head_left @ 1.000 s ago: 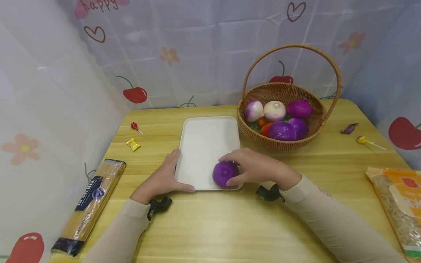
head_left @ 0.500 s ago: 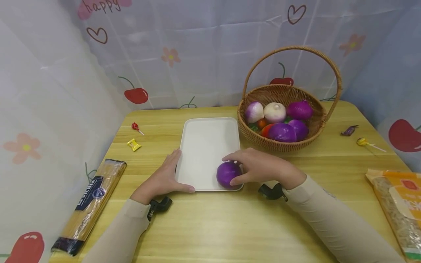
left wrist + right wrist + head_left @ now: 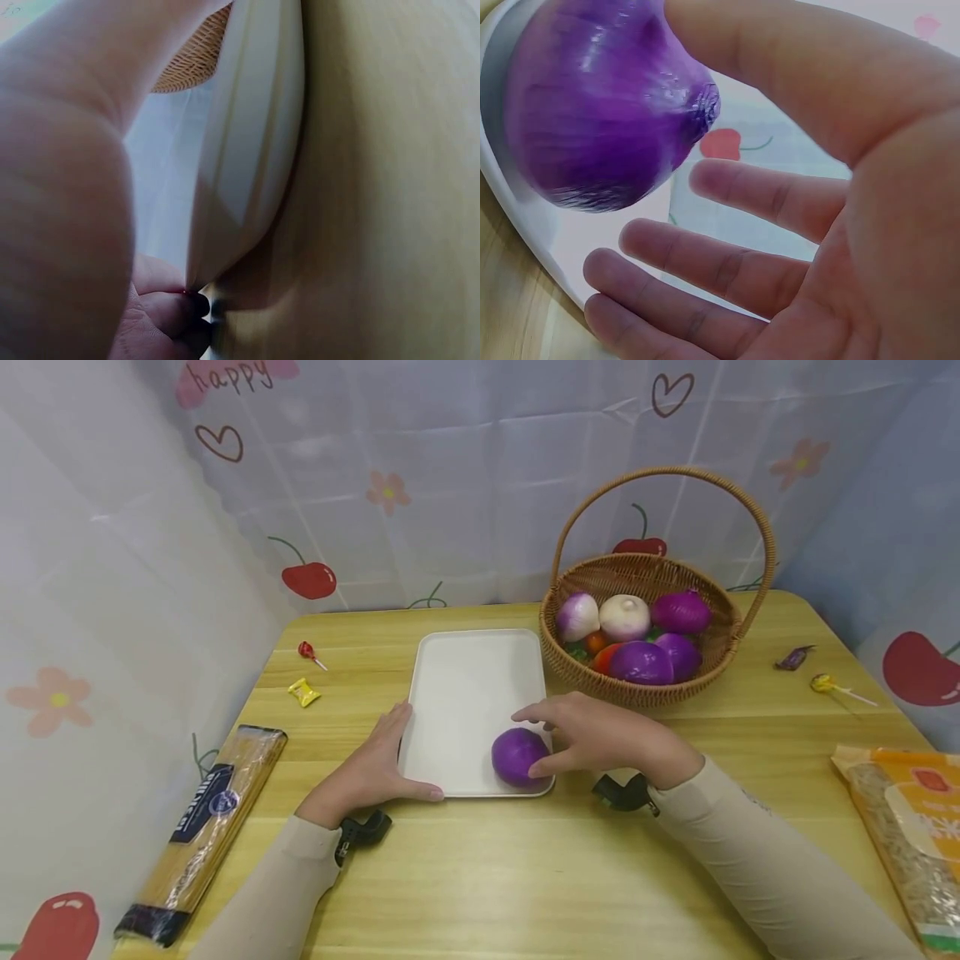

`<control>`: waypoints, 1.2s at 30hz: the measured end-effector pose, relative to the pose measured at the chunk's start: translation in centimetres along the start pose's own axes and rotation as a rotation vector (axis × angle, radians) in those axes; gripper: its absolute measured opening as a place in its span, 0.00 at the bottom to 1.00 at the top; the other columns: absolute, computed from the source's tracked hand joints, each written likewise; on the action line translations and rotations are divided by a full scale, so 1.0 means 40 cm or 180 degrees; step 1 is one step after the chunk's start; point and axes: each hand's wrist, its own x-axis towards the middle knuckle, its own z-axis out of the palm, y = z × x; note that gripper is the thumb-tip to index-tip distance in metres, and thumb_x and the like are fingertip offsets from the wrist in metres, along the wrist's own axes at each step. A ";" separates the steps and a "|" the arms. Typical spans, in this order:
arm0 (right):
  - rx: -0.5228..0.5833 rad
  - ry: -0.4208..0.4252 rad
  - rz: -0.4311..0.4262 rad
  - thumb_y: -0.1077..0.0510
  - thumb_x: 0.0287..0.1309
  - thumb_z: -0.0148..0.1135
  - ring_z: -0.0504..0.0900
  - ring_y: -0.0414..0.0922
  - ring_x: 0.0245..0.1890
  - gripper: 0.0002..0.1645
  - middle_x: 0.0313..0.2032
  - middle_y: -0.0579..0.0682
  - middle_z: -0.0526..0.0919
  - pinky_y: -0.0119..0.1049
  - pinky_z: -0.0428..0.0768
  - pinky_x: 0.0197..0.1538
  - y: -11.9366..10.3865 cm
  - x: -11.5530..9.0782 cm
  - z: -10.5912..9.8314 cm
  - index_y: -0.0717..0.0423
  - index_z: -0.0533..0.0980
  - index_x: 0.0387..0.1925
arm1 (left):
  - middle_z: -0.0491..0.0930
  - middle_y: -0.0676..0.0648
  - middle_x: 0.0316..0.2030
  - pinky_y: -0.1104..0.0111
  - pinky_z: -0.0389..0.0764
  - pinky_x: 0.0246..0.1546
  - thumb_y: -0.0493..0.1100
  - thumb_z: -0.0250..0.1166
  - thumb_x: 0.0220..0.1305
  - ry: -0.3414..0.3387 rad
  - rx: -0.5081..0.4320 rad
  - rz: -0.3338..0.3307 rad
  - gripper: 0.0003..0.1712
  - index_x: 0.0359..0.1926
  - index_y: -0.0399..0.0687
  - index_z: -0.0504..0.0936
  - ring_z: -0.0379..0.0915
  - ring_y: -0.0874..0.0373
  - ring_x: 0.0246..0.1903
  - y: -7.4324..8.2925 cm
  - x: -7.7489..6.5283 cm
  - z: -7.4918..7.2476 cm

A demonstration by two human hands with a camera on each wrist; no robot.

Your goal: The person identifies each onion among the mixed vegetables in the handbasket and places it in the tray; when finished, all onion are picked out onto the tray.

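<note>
Placing step, near its end: purple plastic onion (image 3: 519, 757) sits in near right corner of white rectangular tray (image 3: 468, 693). Right hand (image 3: 600, 737) fingers spread, thumb alone touching onion. Left hand (image 3: 375, 764) flat, steadying tray edge. Next move likely calls for a clean lift-away.

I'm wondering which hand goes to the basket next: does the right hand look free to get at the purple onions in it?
Probably yes. The right hand is open beside the purple onion on the tray. The basket stands just beyond it, open-topped under its arched handle, nothing between.
</note>
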 end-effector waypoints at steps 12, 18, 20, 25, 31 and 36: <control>-0.0068 0.0023 0.0152 0.43 0.62 0.78 0.81 0.49 0.58 0.42 0.64 0.54 0.81 0.48 0.79 0.63 -0.008 -0.010 -0.014 0.57 0.76 0.70 | 0.35 0.43 0.84 0.45 0.42 0.77 0.79 0.81 0.38 -0.0014 0.0012 0.0007 0.90 0.85 0.42 0.38 0.28 0.43 0.81 0.000 0.000 -0.002; -0.0091 0.0063 0.0168 0.44 0.61 0.79 0.77 0.50 0.65 0.41 0.65 0.53 0.79 0.49 0.74 0.68 -0.018 -0.016 -0.026 0.56 0.76 0.70 | 0.36 0.42 0.84 0.46 0.42 0.77 0.79 0.81 0.37 0.0010 0.0021 0.0042 0.90 0.85 0.41 0.38 0.28 0.43 0.81 -0.003 0.003 -0.001; -0.0093 0.0062 0.0168 0.44 0.61 0.78 0.76 0.50 0.65 0.41 0.66 0.52 0.79 0.49 0.74 0.68 -0.020 -0.016 -0.029 0.56 0.76 0.70 | 0.36 0.41 0.84 0.46 0.42 0.77 0.80 0.80 0.37 0.0012 0.0028 0.0049 0.90 0.85 0.41 0.38 0.28 0.43 0.81 -0.004 0.003 -0.001; -0.0092 0.0165 0.0112 0.41 0.62 0.77 0.79 0.50 0.63 0.41 0.65 0.50 0.80 0.50 0.77 0.65 -0.017 -0.022 -0.041 0.55 0.76 0.70 | 0.36 0.41 0.83 0.47 0.41 0.77 0.80 0.80 0.37 0.0010 0.0033 0.0053 0.90 0.85 0.40 0.38 0.28 0.43 0.81 -0.004 0.003 -0.002; -0.0153 0.0526 0.0088 0.43 0.60 0.79 0.82 0.50 0.58 0.40 0.62 0.50 0.82 0.49 0.79 0.62 -0.007 -0.032 -0.076 0.58 0.78 0.68 | 0.36 0.41 0.83 0.46 0.42 0.77 0.79 0.81 0.37 0.0005 0.0000 0.0041 0.90 0.85 0.40 0.38 0.28 0.43 0.81 -0.004 0.001 0.000; -0.0159 0.0784 0.0097 0.48 0.60 0.80 0.85 0.49 0.54 0.37 0.57 0.49 0.85 0.48 0.82 0.58 -0.003 -0.048 -0.108 0.59 0.79 0.66 | 0.36 0.41 0.83 0.46 0.42 0.77 0.79 0.81 0.37 0.0010 -0.0014 0.0041 0.90 0.85 0.41 0.38 0.28 0.43 0.81 -0.003 -0.001 0.000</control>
